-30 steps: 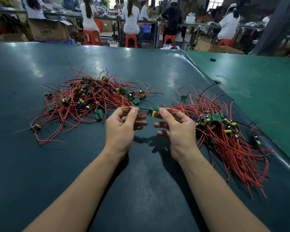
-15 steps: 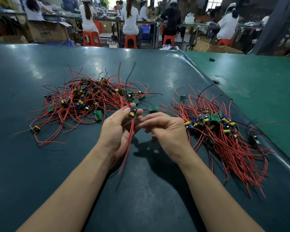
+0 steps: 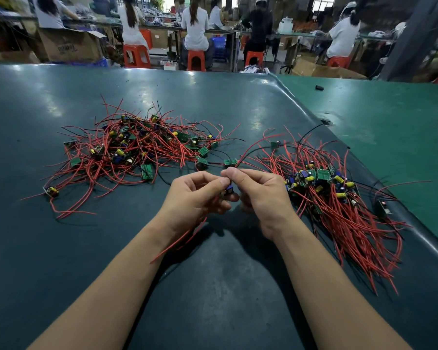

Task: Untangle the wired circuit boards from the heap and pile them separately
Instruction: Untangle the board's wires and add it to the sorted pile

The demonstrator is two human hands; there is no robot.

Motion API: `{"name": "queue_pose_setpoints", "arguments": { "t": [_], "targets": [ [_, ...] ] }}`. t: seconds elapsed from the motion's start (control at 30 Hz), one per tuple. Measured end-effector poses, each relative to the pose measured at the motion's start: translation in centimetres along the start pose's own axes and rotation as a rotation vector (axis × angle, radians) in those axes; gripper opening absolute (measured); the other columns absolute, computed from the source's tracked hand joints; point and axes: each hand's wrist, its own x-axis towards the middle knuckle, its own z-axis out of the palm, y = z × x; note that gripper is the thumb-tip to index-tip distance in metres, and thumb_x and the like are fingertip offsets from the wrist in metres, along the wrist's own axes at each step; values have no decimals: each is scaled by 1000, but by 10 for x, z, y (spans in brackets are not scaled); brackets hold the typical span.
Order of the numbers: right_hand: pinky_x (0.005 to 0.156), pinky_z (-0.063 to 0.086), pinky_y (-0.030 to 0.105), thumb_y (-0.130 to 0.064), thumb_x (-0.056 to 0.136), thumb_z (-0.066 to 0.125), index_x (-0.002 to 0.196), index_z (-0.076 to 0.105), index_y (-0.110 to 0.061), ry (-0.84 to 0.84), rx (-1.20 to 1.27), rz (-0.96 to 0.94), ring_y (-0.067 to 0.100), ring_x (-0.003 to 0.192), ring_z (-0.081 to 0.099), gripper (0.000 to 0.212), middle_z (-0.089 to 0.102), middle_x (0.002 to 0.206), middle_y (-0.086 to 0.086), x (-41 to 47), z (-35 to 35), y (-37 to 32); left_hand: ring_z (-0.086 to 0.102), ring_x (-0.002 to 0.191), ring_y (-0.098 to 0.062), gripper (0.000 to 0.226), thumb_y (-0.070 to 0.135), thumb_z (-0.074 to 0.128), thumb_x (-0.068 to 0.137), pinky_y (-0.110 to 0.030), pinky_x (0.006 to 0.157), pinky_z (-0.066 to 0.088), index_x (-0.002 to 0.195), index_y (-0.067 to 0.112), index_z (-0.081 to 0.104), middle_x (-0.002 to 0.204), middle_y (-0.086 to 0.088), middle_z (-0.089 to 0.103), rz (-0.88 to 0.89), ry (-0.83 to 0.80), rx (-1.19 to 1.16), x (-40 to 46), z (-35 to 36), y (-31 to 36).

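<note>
two bare forearms are extended over a dark green table (image 3: 213, 299), and a single wired circuit board (image 3: 229, 191) is held between both hands just above its surface. the left hand (image 3: 195, 195) is curled around the board's lower red wires (image 3: 180, 241), which are seen trailing back beneath the wrist, while its thumb is pressed near the small blue component. the right hand (image 3: 261, 193) is pinched on the board's upper end, from which a red and a black lead (image 3: 253, 147) are arched away toward the right. just beyond and to the right of the hands, a sorted pile (image 3: 339, 203) of boards is laid with its red wires combed toward the near right edge of the table. farther off to the left, the tangled heap (image 3: 137, 150) of green boards, yellow capacitors and red wires is spread loosely, with a stray board (image 3: 51, 191) lying at its near left fringe. a lighter green table (image 3: 390, 127) is adjoined on the right. in the background, seated workers (image 3: 195, 24) are shown at benches on orange stools (image 3: 136, 55), beside a cardboard box (image 3: 68, 45).
</note>
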Motion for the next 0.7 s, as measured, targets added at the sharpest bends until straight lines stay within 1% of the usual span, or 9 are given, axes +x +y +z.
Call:
{"name": "queue_pose_setpoints", "arguments": {
  "t": [0.13, 0.2, 0.27, 0.33, 0.4, 0.47, 0.53, 0.6, 0.7],
  "targets": [
    [43, 25, 20, -26, 89, 69, 71, 78, -11, 11, 87, 132, 13, 46, 29, 25, 36, 48, -3, 2, 0, -5, 70, 65, -23, 7, 15, 71, 71, -25, 54, 54, 70, 8, 69, 71, -13, 70, 57, -37, -35, 0, 1, -1],
    [42, 35, 18, -28, 89, 67, 60, 75, -14, 43, 133, 196, 16, 49, 34, 34, 36, 57, 6, 4, 1, -5, 71, 66, -23, 6, 14, 72, 70, -24, 54, 53, 67, 10, 71, 73, -13, 71, 72, -84, -39, -1, 2, -2],
    [42, 42, 18, -28, 90, 66, 52, 72, -14, 95, 156, 221, 17, 49, 41, 41, 39, 62, 11, 5, 2, -3, 70, 65, -23, 9, 13, 72, 72, -24, 54, 53, 70, 5, 69, 72, -15, 71, 72, -120, -12, -2, 3, -3],
    [44, 40, 19, -26, 90, 66, 55, 73, -13, 120, 149, 180, 14, 46, 38, 38, 40, 57, 7, 7, 1, 0, 68, 62, -22, 12, 14, 72, 73, -23, 54, 53, 72, 3, 67, 70, -17, 71, 65, -103, 13, -1, 2, -3],
    [42, 31, 18, -22, 91, 67, 70, 76, -13, 119, 107, 90, 9, 42, 31, 25, 38, 48, -5, 9, -2, 3, 65, 60, -24, 11, 18, 72, 72, -23, 54, 53, 69, 8, 70, 70, -18, 71, 45, -63, 42, 1, -2, -1],
    [43, 32, 17, -17, 93, 65, 84, 75, -18, 136, -105, -48, 4, 44, 37, 13, 45, 47, -13, 10, -7, 6, 64, 60, -25, 11, 20, 73, 72, -23, 54, 54, 68, 10, 70, 70, -18, 71, 17, -39, 90, 1, -4, -1],
    [51, 37, 17, -17, 96, 60, 89, 73, -25, 134, -292, -139, 4, 53, 44, 16, 54, 53, -16, 10, -8, 8, 64, 57, -22, 11, 17, 72, 77, -23, 52, 54, 71, 8, 68, 70, -17, 72, 2, -28, 146, 2, -5, -3],
    [49, 35, 17, -22, 97, 60, 85, 74, -23, 133, -253, -99, 5, 53, 43, 19, 56, 56, -15, 10, -9, 9, 64, 52, -16, 11, 14, 70, 81, -21, 50, 53, 73, 7, 66, 71, -16, 73, 2, -16, 175, 2, -6, -4],
    [38, 31, 16, -21, 93, 65, 80, 75, -15, 145, 48, 40, 5, 47, 43, 17, 65, 66, -7, 11, -9, 3, 63, 51, -15, 10, 12, 69, 83, -21, 51, 53, 75, 6, 65, 71, -15, 73, 1, -10, 187, 3, -7, -3]
  ]
}}
